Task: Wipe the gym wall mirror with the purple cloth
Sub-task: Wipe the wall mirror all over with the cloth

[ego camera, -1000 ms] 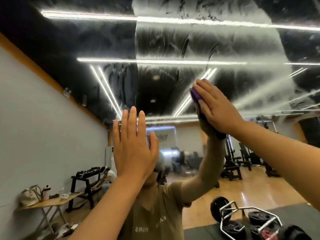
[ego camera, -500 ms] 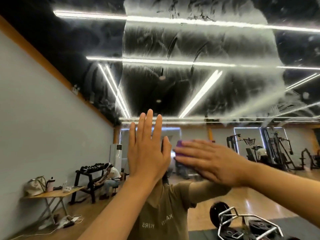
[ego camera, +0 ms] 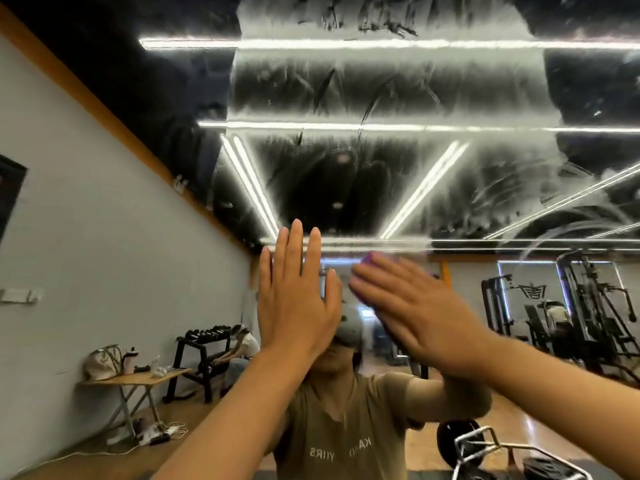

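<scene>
- Since half a second before, the right hand (ego camera: pixel 420 313) had slid the purple cloth (ego camera: pixel 367 259) slightly up and leftward across the mirror (ego camera: pixel 381 161), ending just beside the left hand (ego camera: pixel 299 303).
- The right hand's fingers lay straight and together, pressing the cloth flat on the glass — likely to spread pressure over the whole pad.
- The left hand stayed flat, fingers straight and slightly spread, apparently bracing against the mirror.
- Counted: 2 hands, 1 cloth — only its purple edge showed above the fingers.
- Hazy streaks covered the mirror's upper part, so wiping seemed unfinished.
</scene>
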Demonstrator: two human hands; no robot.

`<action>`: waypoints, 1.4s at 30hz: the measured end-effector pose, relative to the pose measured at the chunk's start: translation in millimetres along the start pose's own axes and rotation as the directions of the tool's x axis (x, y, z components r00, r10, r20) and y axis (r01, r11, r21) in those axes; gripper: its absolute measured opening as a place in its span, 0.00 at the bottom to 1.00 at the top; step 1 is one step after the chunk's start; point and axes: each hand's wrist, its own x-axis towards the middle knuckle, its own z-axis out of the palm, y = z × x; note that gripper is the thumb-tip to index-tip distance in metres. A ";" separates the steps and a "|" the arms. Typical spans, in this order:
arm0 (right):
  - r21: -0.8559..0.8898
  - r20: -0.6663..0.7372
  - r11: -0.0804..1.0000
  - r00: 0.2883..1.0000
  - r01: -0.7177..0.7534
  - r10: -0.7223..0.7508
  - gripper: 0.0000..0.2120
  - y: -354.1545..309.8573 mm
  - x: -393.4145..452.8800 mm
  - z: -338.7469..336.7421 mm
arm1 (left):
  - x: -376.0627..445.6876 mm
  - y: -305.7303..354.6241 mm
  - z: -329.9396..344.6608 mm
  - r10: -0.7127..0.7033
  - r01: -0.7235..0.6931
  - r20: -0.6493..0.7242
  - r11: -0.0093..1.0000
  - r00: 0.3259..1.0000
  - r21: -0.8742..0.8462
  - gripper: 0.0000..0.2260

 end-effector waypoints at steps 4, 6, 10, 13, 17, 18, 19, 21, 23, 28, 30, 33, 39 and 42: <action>-0.064 0.107 0.980 0.978 0.187 -0.180 0.24 2.1 -39.8 -4.5 | -9.8 13.2 8.9 0.017 -0.017 0.016 1.000 1.000 0.009 0.31; -0.042 0.126 0.977 0.971 0.210 -0.203 0.23 15.3 -28.8 -9.1 | -10.7 18.8 10.6 -0.003 0.003 0.022 1.000 1.000 0.012 0.32; -0.012 -0.019 0.999 0.999 -0.047 0.047 0.24 63.2 12.5 -20.8 | -10.1 28.4 11.3 -0.054 0.055 0.027 0.998 0.998 -0.010 0.33; 0.050 -0.102 0.933 0.928 -0.355 0.358 0.28 98.7 36.2 -35.4 | -11.2 36.2 11.4 -0.045 0.046 0.059 0.999 0.997 -0.019 0.32; 0.124 -0.163 0.861 0.846 -0.493 0.508 0.33 83.3 37.8 -28.4 | -14.3 46.2 17.2 0.008 -0.008 0.087 1.000 0.996 0.000 0.31; 0.130 -0.157 0.876 0.863 -0.465 0.481 0.32 72.6 30.7 -25.0 | -14.7 47.9 19.7 0.012 -0.012 0.078 1.000 0.997 -0.002 0.31; 0.121 -0.152 0.899 0.887 -0.421 0.436 0.31 61.3 19.5 -21.2 | -14.9 49.3 22.2 0.012 -0.012 0.066 1.000 0.998 -0.009 0.31; 0.079 -0.161 0.950 0.936 -0.303 0.312 0.26 42.7 -12.0 -15.2 | -14.8 52.6 27.1 0.001 0.000 0.048 1.000 0.999 -0.020 0.31; 0.019 -0.122 0.984 0.977 -0.176 0.177 0.24 31.8 -48.4 -10.0 | -14.5 57.0 30.5 -0.014 0.015 0.043 1.000 0.999 -0.024 0.32; -0.062 0.050 0.991 0.992 0.115 -0.112 0.23 48.5 -88.0 -16.0 | -12.6 78.9 35.9 -0.033 0.033 0.073 0.999 0.997 0.006 0.33; -0.024 0.031 0.998 0.998 0.064 -0.064 0.23 72.5 -74.6 -24.9 | -11.2 89.3 39.0 -0.013 0.009 0.105 0.999 0.994 0.037 0.33; 0.002 -0.053 0.985 0.983 -0.175 0.175 0.26 122.7 -43.4 -43.4 | -9.1 101.5 44.7 -0.009 0.002 0.098 0.998 0.995 0.066 0.34; 0.103 -0.117 0.875 0.867 -0.474 0.484 0.31 153.0 -12.3 -54.9 | -8.8 110.0 48.6 -0.055 0.046 0.090 0.994 0.994 0.097 0.37; 0.099 -0.118 0.955 0.950 -0.279 0.290 0.28 112.1 -44.7 -37.7 | -9.5 110.2 50.1 -0.056 0.048 0.081 0.994 0.995 0.094 0.35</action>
